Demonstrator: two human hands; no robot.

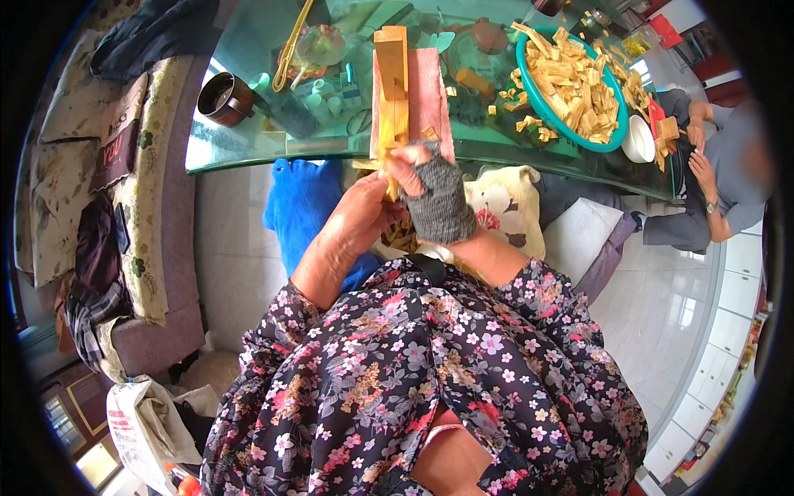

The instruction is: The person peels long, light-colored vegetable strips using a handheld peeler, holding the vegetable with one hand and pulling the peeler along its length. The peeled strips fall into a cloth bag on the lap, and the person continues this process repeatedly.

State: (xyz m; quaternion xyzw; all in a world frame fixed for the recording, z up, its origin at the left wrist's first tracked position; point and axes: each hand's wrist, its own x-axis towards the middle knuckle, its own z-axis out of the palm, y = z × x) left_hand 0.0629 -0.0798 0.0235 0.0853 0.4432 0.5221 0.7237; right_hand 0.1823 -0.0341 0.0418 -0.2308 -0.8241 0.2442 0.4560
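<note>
My left hand [363, 211] pinches the near end of a yellow fibrous piece [392, 186], wood or root, just off the table edge. My right hand [437, 192], in a grey knitted fingerless glove, grips the same piece from the other side; its fingertips meet the left ones. Right beyond them, a wooden tool with a tall block [391, 62] lies lengthwise on a pink towel [431, 93]. A small yellow chip [429, 132] rests by the glove. Below my hands, partly hidden, more brownish pieces [400, 237] lie in a container at my lap.
On the glass table [248, 158] stand a teal basin [527, 93] heaped with yellow chunks, a white bowl [639, 140] and a dark mug [224, 99]. Loose chunks [530, 124] lie beside the basin. A seated person [732, 161] works at the right. A blue cloth [304, 204] hangs left of my hands.
</note>
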